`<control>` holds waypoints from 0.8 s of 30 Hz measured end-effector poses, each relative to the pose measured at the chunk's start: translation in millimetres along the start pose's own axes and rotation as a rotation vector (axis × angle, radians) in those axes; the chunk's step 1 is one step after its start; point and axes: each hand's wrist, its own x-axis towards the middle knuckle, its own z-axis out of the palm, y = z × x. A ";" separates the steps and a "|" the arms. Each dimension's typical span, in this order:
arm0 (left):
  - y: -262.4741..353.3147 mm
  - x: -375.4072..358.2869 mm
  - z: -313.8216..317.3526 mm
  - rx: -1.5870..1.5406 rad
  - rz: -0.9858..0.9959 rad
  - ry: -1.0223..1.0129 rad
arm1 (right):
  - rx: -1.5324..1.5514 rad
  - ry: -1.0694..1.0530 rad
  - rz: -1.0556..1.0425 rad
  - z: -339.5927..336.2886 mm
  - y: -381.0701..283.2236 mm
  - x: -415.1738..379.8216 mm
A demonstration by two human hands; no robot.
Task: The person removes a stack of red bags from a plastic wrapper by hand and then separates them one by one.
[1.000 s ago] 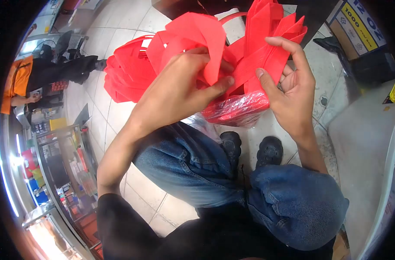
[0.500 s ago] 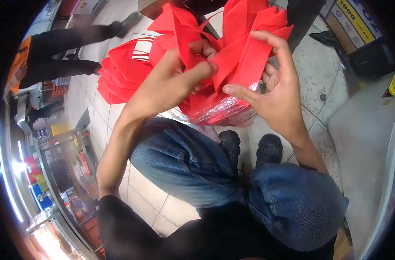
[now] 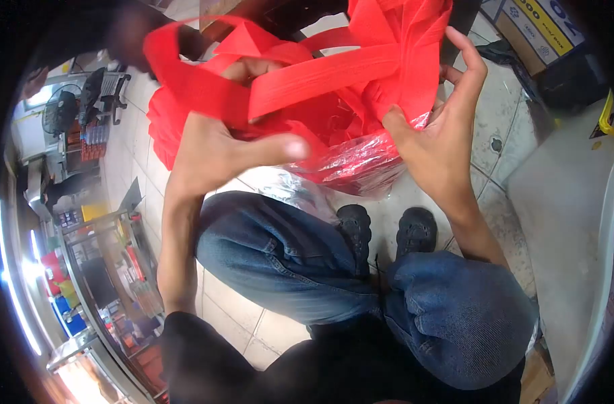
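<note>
Red fabric bags [image 3: 414, 60] with long strap handles are bunched in front of me, partly inside clear plastic wrap [image 3: 361, 165]. My left hand [image 3: 209, 151] has its fingers hooked behind a red fabric bag [image 3: 199, 87], with the cloth covering part of them. Its thumb stands away, pointing right. A wide red strap [image 3: 324, 77] stretches from near my left fingers to the bundle. My right hand [image 3: 445, 131] grips the bundle's right side, thumb in front and fingers behind. Some red cloth at the left is blurred.
My knees in jeans [image 3: 286, 256] and dark shoes [image 3: 416, 232] are below the bags. A printed carton [image 3: 536, 30] stands at upper right, beside a pale panel [image 3: 556, 182]. Metal shelving [image 3: 94, 269] is at left. A blurred dark figure is at upper left.
My left hand has shifted left, drawing red cloth and a strap with it, and its thumb has swung away. My right hand keeps its hold. The person at left appears nearer.
</note>
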 end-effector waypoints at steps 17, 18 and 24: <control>-0.9 -1.0 -51.7 -1.225 0.090 0.120 | -0.108 -0.010 0.179 -12.4 6.2 0.5; -2.1 -0.4 -54.9 -1.240 0.026 0.135 | -0.055 0.001 0.181 -13.4 10.8 0.8; 10.2 -9.3 -19.8 0.075 -0.122 0.339 | 0.032 0.040 0.156 -10.3 20.0 -0.1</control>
